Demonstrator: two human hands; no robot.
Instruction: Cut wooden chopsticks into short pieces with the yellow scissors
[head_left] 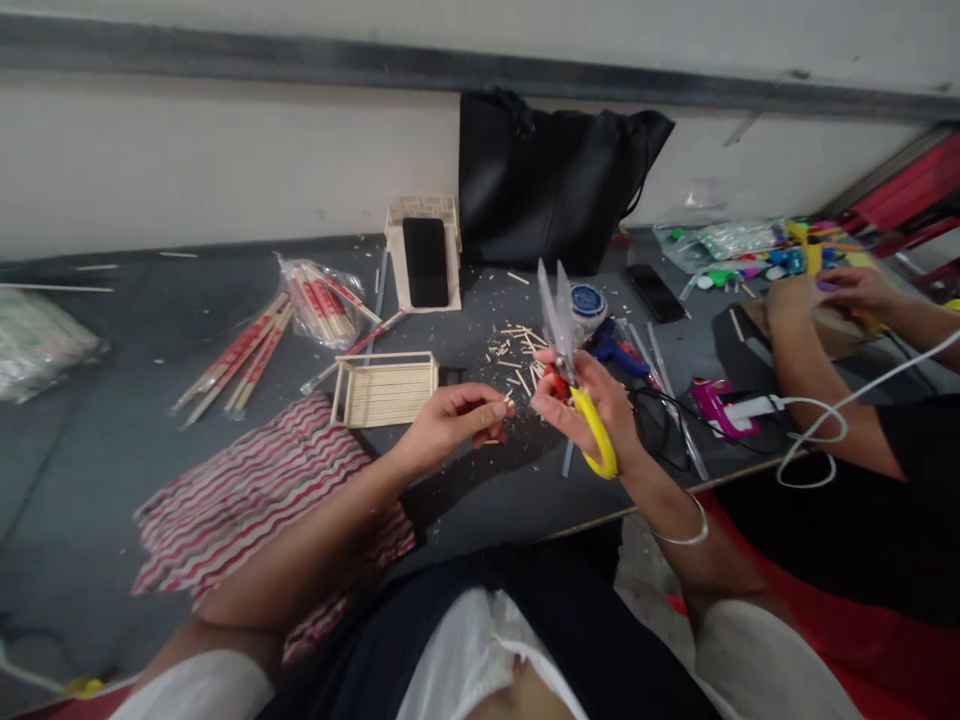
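Observation:
My right hand (592, 405) grips yellow-handled scissors (574, 375) with the blades pointing up and slightly apart. My left hand (457, 420) pinches a small wooden stick piece (508, 403) close to the scissors. Both hands hover above a grey mat (150, 420) strewn with cut stick bits (517, 350). A small stick-built tray (384, 388) lies just left of my left hand.
A black bag (555, 185) leans on the wall, beside a stick stand holding a phone (425, 260). Chopstick packs (315, 305) and a striped cloth (255, 490) lie left. At right, another person's hands (825, 295) work near glue guns (720, 405), cables and coloured supplies.

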